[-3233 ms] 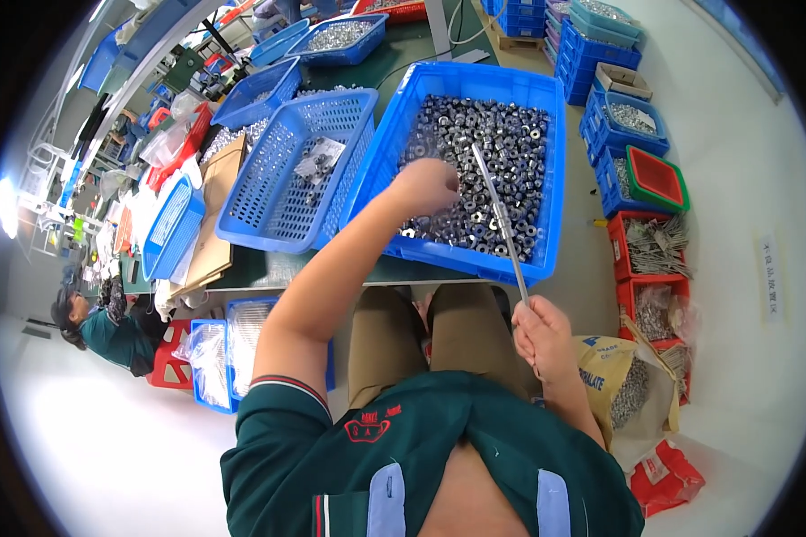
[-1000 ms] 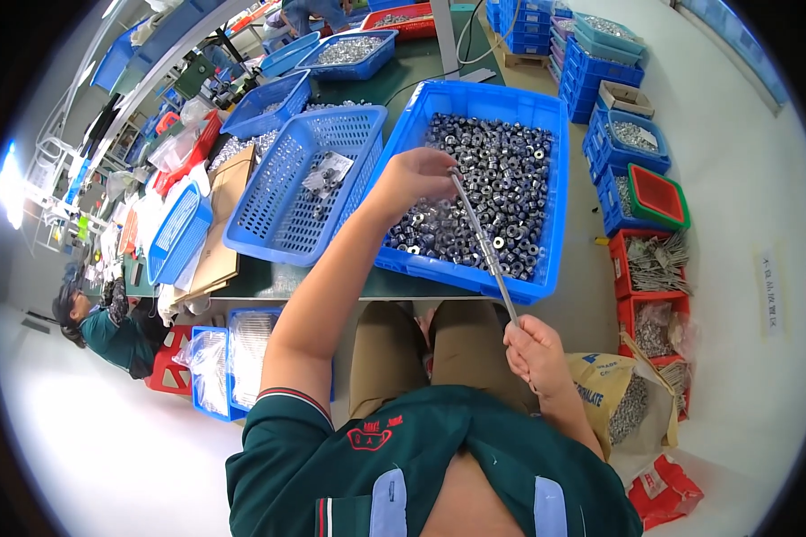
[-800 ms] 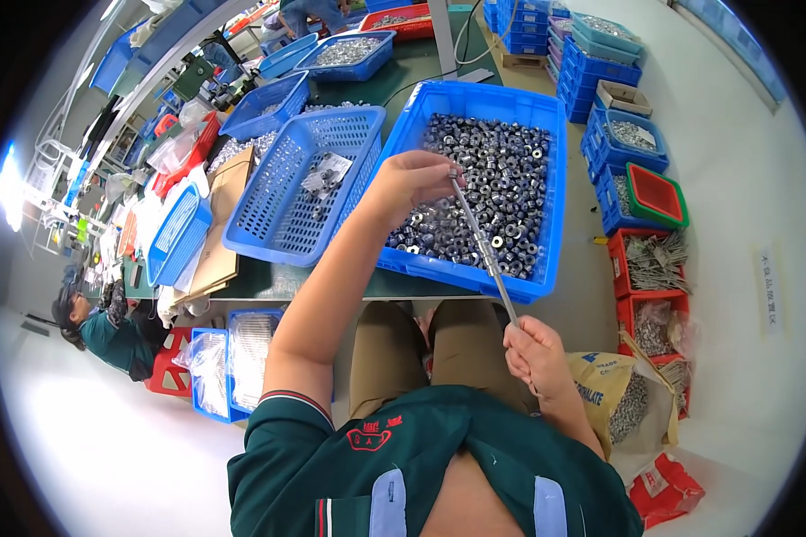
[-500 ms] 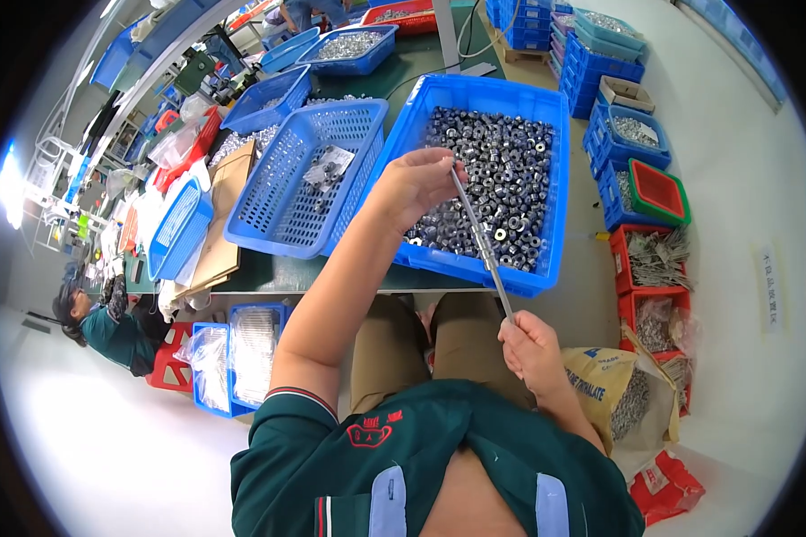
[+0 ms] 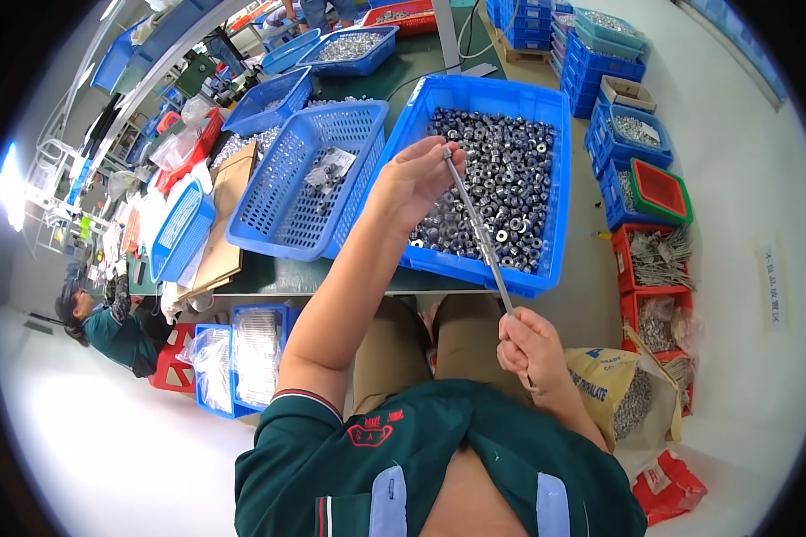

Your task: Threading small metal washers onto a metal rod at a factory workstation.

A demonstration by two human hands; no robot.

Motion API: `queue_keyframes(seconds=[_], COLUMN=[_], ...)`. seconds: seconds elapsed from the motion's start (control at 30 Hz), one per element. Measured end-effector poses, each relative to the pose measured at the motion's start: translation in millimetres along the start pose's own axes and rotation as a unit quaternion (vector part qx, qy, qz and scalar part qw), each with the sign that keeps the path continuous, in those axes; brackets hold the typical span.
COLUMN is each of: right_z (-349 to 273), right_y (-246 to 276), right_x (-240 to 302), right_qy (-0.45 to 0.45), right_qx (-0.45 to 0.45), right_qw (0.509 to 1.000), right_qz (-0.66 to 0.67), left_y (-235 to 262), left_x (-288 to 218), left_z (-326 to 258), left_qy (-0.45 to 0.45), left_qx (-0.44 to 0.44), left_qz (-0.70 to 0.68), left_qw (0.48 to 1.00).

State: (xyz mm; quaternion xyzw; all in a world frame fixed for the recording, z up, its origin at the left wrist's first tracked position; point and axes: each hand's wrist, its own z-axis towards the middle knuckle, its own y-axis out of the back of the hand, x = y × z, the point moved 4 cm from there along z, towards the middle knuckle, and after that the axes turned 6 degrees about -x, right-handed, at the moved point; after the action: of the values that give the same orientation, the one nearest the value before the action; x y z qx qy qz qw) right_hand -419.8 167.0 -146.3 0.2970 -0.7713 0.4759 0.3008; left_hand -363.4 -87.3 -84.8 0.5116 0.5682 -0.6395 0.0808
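Your right hand [image 5: 533, 351] is a closed fist round the lower part of a slim metal rod [image 5: 467, 202], hiding that stretch. Rod slants up over the near side of the blue bin [image 5: 561, 170] of small metal bushings [image 5: 510, 170]. Your left hand [image 5: 416, 179] is half curled, fingertips at the rod's upper tip; can't tell if they pinch a loose bushing. Left hand and forearm block the bin's near-left corner. Packet [image 5: 334, 164] in the perforated basket [image 5: 282, 208]: contents unclear.
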Motion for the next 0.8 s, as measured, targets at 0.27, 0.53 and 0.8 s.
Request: queue_keyframes(seconds=[0.27,0.53,0.8], right_z=[1,10,14], right_y=[0,4,9], right_x=[-1,10,9], right_qy=[0.013,0.07,0.078], right_qx=[0.02,-0.034,-0.049], right_qw=[0.999,0.996,0.995], right_qz=[0.04,-0.053,-0.042], left_y=[-2,-22,-20], left_x=[10,31,39], left_z=[-8,-28,-30], left_qy=[0.023,0.076,0.108], left_qx=[0.026,0.082,0.105], left_qz=[0.004,0.076,0.191], left_qw=[0.999,0.991,0.97])
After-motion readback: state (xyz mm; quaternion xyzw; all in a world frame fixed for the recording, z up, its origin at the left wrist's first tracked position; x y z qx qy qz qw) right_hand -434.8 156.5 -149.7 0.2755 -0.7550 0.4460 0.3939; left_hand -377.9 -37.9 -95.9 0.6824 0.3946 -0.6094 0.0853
